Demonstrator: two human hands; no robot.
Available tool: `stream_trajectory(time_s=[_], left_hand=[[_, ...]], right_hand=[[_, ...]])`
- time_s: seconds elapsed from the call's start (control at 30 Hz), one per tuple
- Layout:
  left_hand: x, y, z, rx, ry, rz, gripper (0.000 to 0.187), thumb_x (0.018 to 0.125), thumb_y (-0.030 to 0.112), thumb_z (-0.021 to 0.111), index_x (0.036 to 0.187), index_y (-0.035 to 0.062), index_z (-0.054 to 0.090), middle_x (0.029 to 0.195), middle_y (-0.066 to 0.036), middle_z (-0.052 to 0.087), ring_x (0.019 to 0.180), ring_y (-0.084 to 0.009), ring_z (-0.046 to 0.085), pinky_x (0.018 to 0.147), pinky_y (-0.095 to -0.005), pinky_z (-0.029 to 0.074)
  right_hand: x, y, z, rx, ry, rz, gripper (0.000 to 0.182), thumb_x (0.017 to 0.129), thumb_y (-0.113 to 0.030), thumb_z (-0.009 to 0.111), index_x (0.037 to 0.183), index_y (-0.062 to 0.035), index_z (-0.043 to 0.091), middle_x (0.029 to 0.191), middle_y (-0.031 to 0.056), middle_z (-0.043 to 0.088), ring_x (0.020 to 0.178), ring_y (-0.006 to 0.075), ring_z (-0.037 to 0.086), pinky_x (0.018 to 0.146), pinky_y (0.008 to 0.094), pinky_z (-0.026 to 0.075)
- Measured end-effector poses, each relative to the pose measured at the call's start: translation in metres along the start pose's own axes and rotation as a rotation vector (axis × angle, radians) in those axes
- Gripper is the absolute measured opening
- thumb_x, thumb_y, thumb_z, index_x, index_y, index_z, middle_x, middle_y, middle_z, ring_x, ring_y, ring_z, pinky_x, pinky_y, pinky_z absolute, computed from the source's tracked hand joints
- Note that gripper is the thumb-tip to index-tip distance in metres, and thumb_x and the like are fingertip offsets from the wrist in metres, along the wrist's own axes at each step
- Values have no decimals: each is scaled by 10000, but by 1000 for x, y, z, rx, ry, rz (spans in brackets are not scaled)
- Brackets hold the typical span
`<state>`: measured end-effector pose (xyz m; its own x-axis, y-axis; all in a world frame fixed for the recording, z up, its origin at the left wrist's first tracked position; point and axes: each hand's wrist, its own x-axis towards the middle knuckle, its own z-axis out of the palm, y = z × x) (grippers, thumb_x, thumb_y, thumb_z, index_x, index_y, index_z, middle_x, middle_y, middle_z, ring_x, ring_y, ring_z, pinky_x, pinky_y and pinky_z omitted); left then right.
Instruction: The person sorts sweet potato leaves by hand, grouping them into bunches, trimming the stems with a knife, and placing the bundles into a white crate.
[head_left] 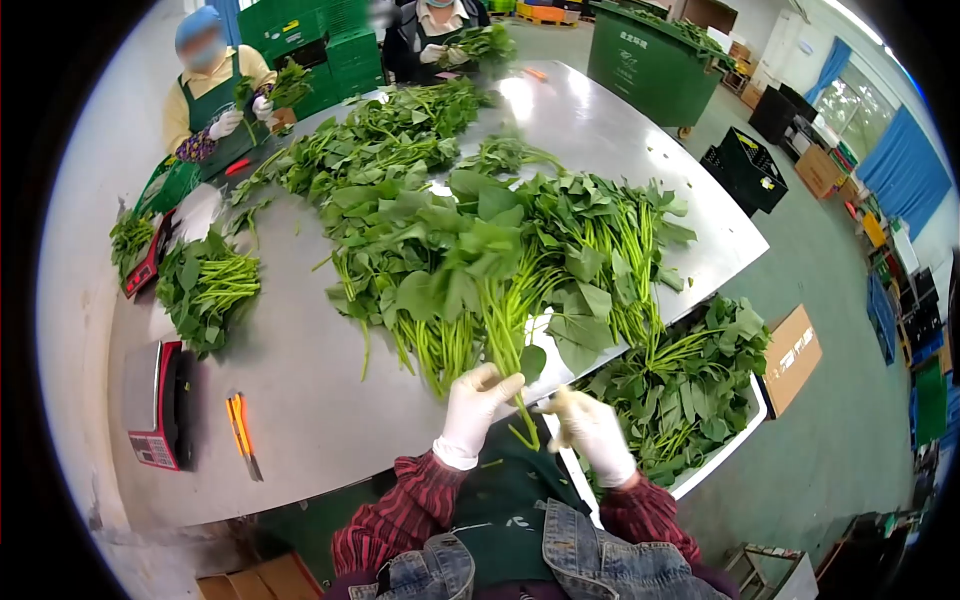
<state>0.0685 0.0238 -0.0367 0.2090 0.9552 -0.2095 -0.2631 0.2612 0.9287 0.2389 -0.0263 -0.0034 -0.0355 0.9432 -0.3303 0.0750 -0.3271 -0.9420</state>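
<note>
My left hand [478, 412], in a white glove, is closed around the lower stems of a bunch of leafy greens [505, 315]. The leaves of this bunch point away from me and are slightly blurred. A thin stem end hangs below the hand. My right hand [592, 432], also gloved, is just to the right, apart from the left. Its fingers are curled together and a little smeared by motion; what they hold, if anything, cannot be made out. Beyond both hands, a large pile of leafy greens [400, 215] covers the middle of the metal table [310, 430].
A white crate [718, 453] full of greens stands at my right, beside a cardboard flap [793, 358]. At left are an orange knife [240, 432], a scale [155, 405] and a smaller bundle [210, 285]. Two co-workers [215, 95] handle greens across the table. A green bin [650, 70] is behind.
</note>
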Motion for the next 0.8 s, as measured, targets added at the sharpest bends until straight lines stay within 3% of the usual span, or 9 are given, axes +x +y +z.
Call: stream_trajectory(time_s=[0.07, 0.13, 0.17, 0.27, 0.3, 0.47, 0.57, 0.7, 0.8], left_hand=[[0, -8, 1, 91, -17, -5, 150, 852, 136, 630, 848, -14, 627, 736, -9, 603, 673, -78, 538, 649, -224, 435], [2, -8, 4, 188, -5, 126, 163, 850, 176, 642, 828, 16, 627, 661, 39, 525, 603, -40, 476, 524, -188, 392], [0, -1, 7, 161, 16, 42, 181, 871, 155, 612, 817, -18, 619, 712, -15, 585, 653, -84, 528, 624, -231, 430], [5, -8, 2, 32, -53, -54, 196, 884, 149, 591, 785, -19, 610, 688, -16, 568, 617, -92, 517, 581, -237, 418], [11, -25, -2, 120, -77, 55, 208, 895, 138, 570, 769, -24, 600, 668, -14, 554, 590, -92, 506, 545, -238, 404], [-1, -16, 12, 80, 45, 34, 194, 855, 164, 641, 828, -28, 641, 658, 36, 510, 587, -45, 423, 521, -207, 329], [-4, -21, 17, 64, 168, 146, 142, 853, 120, 638, 835, -20, 643, 671, 36, 527, 564, -28, 405, 490, -196, 306], [-14, -14, 21, -55, 191, 119, 116, 862, 93, 625, 865, -23, 634, 739, 25, 580, 619, -35, 479, 547, -173, 378], [-15, -20, 22, -90, 173, 142, 119, 866, 97, 623, 880, -21, 632, 773, 6, 604, 658, -43, 508, 588, -174, 407]], right_hand=[[14, 3, 21, 25, 35, -151, 434, 927, -406, 506, 826, 4, 603, 559, 12, 537, 444, 61, 501, 450, 199, 368], [24, 4, 26, 100, 17, -111, 407, 927, -382, 520, 762, -12, 566, 566, 8, 534, 448, 55, 485, 435, 201, 357], [28, 2, 29, 120, 65, -114, 388, 918, -359, 545, 729, -20, 545, 571, 4, 533, 447, 54, 481, 429, 196, 357], [37, -8, 34, 191, 161, -178, 369, 910, -337, 566, 731, -15, 549, 577, 2, 539, 437, 52, 478, 430, 197, 365], [40, -9, 30, 211, 121, -204, 331, 898, -307, 591, 744, -15, 554, 581, 0, 544, 431, 52, 485, 425, 189, 366], [44, -5, 26, 407, 59, -116, 272, 905, -274, 582, 807, -20, 580, 583, -9, 546, 433, 47, 483, 412, 176, 357], [43, -2, 23, 479, 16, -78, 247, 916, -270, 560, 897, -24, 574, 683, -11, 574, 455, 37, 468, 423, 168, 347], [45, 6, 24, 726, -41, -87, 269, 950, -279, 493, 918, -26, 578, 691, -5, 580, 456, 48, 480, 440, 169, 385], [45, 9, 21, 767, -63, -98, 218, 931, -232, 533, 968, -17, 545, 773, 35, 615, 488, 46, 480, 461, 158, 371]])
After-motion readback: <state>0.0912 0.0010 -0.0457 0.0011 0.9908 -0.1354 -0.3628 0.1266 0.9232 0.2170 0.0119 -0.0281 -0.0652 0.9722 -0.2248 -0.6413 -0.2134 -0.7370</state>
